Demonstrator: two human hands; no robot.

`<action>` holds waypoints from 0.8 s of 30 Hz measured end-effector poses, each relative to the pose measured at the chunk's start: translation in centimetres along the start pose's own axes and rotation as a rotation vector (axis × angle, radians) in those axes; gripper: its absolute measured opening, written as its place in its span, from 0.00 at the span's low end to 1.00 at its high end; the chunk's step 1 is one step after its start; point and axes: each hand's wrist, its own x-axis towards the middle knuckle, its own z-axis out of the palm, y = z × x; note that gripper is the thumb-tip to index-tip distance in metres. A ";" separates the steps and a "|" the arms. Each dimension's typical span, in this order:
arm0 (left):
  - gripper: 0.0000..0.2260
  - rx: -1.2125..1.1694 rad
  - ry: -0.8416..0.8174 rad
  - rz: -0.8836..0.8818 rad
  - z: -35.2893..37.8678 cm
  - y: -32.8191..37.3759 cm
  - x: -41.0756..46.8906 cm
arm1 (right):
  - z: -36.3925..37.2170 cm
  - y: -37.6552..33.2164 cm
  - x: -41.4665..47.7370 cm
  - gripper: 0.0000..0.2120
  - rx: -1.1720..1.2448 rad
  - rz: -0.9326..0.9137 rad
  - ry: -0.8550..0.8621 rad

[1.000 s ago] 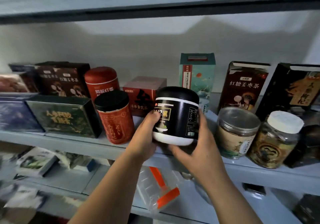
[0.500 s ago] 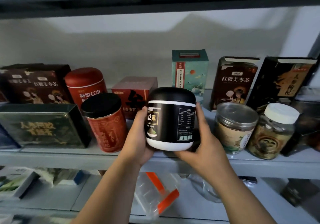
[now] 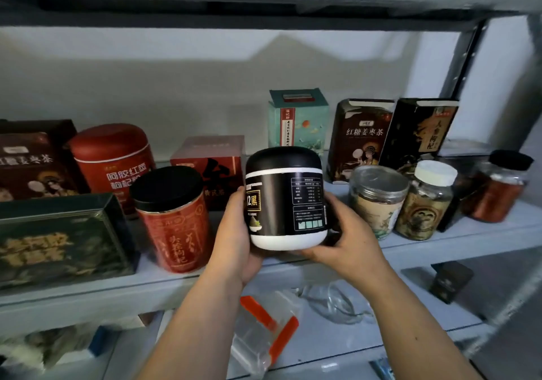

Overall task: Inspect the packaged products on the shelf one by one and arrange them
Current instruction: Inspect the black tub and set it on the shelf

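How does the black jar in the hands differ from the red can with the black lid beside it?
The black jar is gripped by the left hand and right hand; the red can stands untouched on the shelf. The black jar has a black label over a white base; the red can's body is red. The jar's lid is domed, the can's flat. Both are upright with black lids.

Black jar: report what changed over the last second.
The black jar was turned in place: its front label swung left, bringing the nutrition table toward the camera. The left hand and right hand kept their grip; the red can beside it stayed put.
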 end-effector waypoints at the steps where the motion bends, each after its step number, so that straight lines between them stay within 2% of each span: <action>1: 0.21 0.001 -0.007 -0.009 0.0 0.0 0.0 | 0.0 0.0 0.0 0.42 -0.002 -0.013 0.010; 5: 0.19 0.005 0.003 -0.013 0.1 0.1 -0.4 | 0.0 -0.4 -0.2 0.54 0.022 -0.011 -0.039; 8: 0.23 0.009 0.009 -0.012 0.2 0.3 -0.8 | -0.2 -0.9 -0.3 0.59 0.097 -0.020 -0.094; 11: 0.23 0.013 0.031 -0.024 0.2 0.3 -0.8 | -0.6 -0.8 -0.3 0.54 0.244 -0.021 -0.120; 15: 0.15 0.016 0.090 0.027 -0.1 0.2 -0.5 | -1.0 -0.3 -0.5 0.41 0.366 -0.021 -0.112; 17: 0.20 0.034 0.054 0.041 -0.3 0.2 -0.6 | -0.8 -0.1 -0.4 0.40 0.409 -0.027 -0.142; 19: 0.26 0.071 0.005 0.008 -0.5 0.0 -1.0 | -0.6 0.1 -0.4 0.47 0.431 -0.028 -0.168; 21: 0.26 0.081 -0.072 -0.025 -0.7 -0.2 -1.5 | -0.5 0.5 -0.6 0.55 0.428 -0.028 -0.164; 24: 0.32 0.070 -0.201 -0.081 -0.7 -0.2 -1.8 | -0.8 0.7 -0.5 0.58 0.444 -0.032 -0.165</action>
